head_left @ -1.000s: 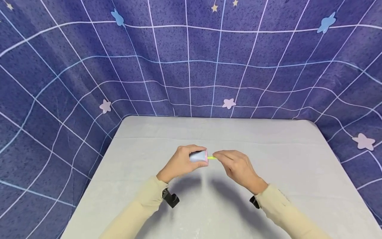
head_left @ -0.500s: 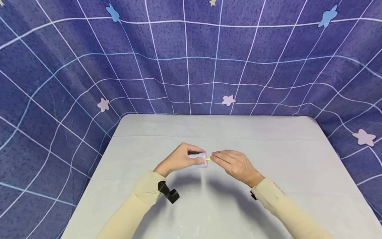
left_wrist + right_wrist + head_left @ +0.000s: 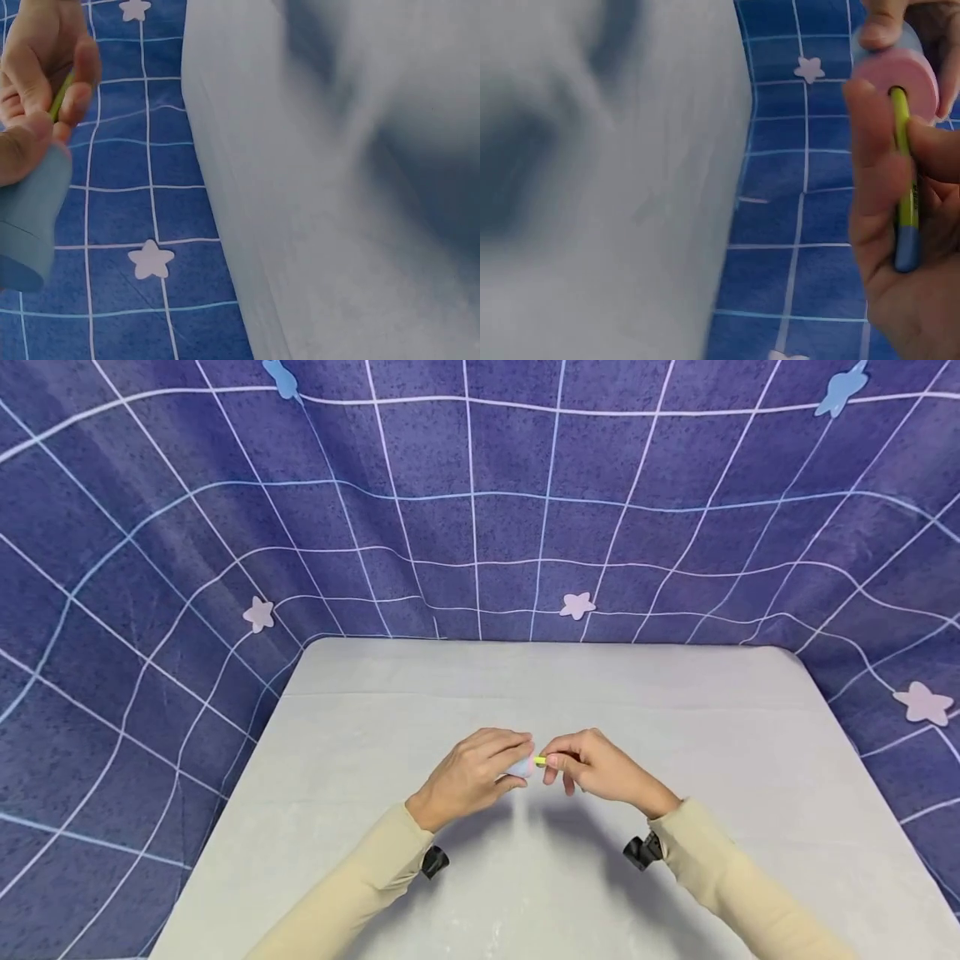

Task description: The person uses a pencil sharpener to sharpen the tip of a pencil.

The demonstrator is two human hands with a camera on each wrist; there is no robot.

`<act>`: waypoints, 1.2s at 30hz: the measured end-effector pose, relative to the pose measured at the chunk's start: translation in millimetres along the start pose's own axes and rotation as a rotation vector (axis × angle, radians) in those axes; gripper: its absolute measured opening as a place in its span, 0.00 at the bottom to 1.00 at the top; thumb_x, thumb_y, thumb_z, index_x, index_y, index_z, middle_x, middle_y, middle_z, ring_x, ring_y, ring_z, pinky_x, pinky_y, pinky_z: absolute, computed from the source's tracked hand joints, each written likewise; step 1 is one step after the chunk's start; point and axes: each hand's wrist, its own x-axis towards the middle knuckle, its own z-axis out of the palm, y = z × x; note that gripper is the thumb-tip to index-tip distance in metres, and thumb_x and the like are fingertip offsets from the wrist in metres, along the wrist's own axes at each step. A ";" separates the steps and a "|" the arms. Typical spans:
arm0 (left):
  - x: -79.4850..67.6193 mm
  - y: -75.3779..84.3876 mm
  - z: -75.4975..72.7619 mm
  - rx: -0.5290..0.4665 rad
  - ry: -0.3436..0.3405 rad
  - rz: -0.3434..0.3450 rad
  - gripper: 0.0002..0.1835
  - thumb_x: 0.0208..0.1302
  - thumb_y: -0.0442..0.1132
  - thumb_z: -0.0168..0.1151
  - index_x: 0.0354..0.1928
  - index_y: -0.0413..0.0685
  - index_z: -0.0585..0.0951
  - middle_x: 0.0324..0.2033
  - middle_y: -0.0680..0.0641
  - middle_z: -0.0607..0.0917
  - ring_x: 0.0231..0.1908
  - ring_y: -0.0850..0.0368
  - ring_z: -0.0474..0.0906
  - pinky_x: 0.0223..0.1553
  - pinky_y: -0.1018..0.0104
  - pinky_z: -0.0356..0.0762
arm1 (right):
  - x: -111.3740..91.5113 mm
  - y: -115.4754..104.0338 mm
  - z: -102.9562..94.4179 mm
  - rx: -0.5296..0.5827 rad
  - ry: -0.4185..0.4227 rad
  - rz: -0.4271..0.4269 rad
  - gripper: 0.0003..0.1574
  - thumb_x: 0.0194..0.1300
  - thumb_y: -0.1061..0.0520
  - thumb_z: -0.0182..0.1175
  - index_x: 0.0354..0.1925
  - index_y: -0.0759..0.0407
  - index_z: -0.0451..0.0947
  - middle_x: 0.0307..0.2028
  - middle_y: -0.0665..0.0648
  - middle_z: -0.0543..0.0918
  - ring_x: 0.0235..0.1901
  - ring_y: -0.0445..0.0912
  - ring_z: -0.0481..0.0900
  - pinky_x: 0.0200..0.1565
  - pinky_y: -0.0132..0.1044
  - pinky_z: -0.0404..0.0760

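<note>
My left hand [image 3: 472,772] grips a light blue pencil sharpener [image 3: 519,767] with a pink end, held on its side above the table. A yellow-green pencil [image 3: 904,172] has its front end in the hole of the pink face [image 3: 915,71], as the right wrist view shows; its other end is blue. My right hand [image 3: 600,768] pinches the pencil between thumb and fingers, close to the sharpener. In the left wrist view the sharpener's body [image 3: 34,210] widens toward its far base, and my left thumb [image 3: 22,150] lies over it near the pink end.
Beneath both hands is a table with a white cover [image 3: 510,685], bearing their shadows. A blue curtain [image 3: 510,527] with grid lines and stars hangs behind and along the sides. A black wrist camera [image 3: 642,852] sits under the right sleeve, another [image 3: 435,861] under the left.
My right hand has turned from flat, straight fingers along the pencil to a curled pinch. The left hand has rolled over the sharpener, its back now facing up. The head view tilts slightly down.
</note>
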 end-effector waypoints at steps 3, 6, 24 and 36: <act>0.1 -0.9 0.5 0.014 -0.001 -0.046 0.26 0.41 0.43 0.72 0.44 0.38 0.79 0.43 0.45 0.81 0.44 0.55 0.77 0.51 0.68 0.71 | 1.3 -2.9 -1.7 -0.138 0.030 -0.036 0.11 0.66 0.59 0.49 0.38 0.57 0.79 0.26 0.49 0.83 0.19 0.37 0.77 0.23 0.30 0.76; 1.8 -1.1 -0.5 -0.023 -0.021 -0.141 0.25 0.43 0.44 0.72 0.44 0.39 0.79 0.42 0.46 0.81 0.43 0.56 0.77 0.48 0.68 0.72 | 0.3 -1.6 1.5 -0.328 0.127 -0.138 0.09 0.63 0.58 0.54 0.39 0.55 0.80 0.29 0.47 0.83 0.22 0.33 0.76 0.26 0.28 0.75; 9.7 -16.5 -22.0 -1.091 -0.351 -0.887 0.16 0.55 0.42 0.63 0.41 0.38 0.81 0.32 0.45 0.85 0.35 0.57 0.78 0.38 0.65 0.76 | -4.0 4.8 18.5 -0.972 0.685 -0.971 0.12 0.64 0.66 0.49 0.36 0.66 0.80 0.31 0.56 0.83 0.27 0.44 0.80 0.31 0.33 0.78; 6.6 8.7 -8.3 0.017 -0.094 0.021 0.26 0.42 0.45 0.71 0.44 0.38 0.79 0.43 0.45 0.81 0.42 0.56 0.76 0.51 0.70 0.69 | -10.4 -3.2 3.4 0.318 0.027 0.182 0.11 0.62 0.60 0.55 0.35 0.67 0.79 0.18 0.53 0.78 0.11 0.36 0.67 0.11 0.26 0.63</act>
